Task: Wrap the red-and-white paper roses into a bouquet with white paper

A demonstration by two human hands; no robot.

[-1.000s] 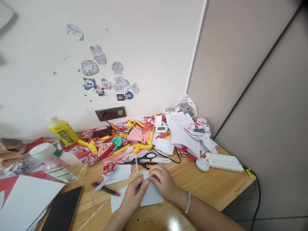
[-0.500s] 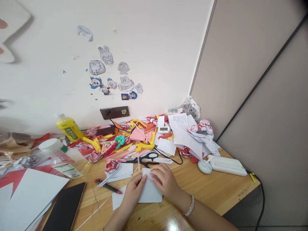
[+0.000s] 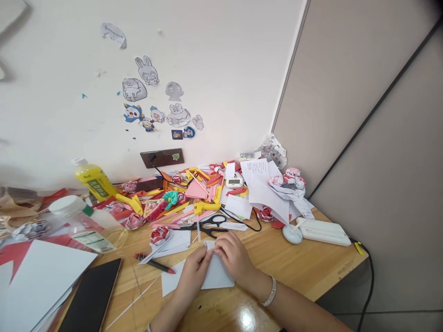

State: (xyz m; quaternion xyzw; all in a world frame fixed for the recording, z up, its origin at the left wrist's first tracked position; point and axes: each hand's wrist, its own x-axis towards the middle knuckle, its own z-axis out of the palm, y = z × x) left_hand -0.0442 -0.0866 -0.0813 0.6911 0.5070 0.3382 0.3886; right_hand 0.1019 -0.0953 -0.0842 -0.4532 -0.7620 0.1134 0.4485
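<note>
A small white sheet of paper [image 3: 218, 275] lies on the wooden table, its top edge between my hands. My left hand [image 3: 196, 269] pinches the upper left edge between thumb and fingers. From the right, my right hand [image 3: 232, 256] has its fingertips closed on the upper edge, close to the left thumb. Another white piece [image 3: 169, 282] lies partly beneath my left hand. Black scissors [image 3: 207, 225] and a yellow glue gun [image 3: 206, 208] lie just beyond the hands.
Coloured paper strips [image 3: 197, 189] crowd the wall side. Bottles, a black tablet [image 3: 90, 297] and large white sheets [image 3: 44, 281] are at the left, with a black-and-red pen [image 3: 155, 263] nearer. A white power strip [image 3: 324, 231] and round blue-white object [image 3: 292, 234] sit right.
The view has shifted slightly. My right fingertips have closed together and come nearer my left thumb at the paper's top edge.
</note>
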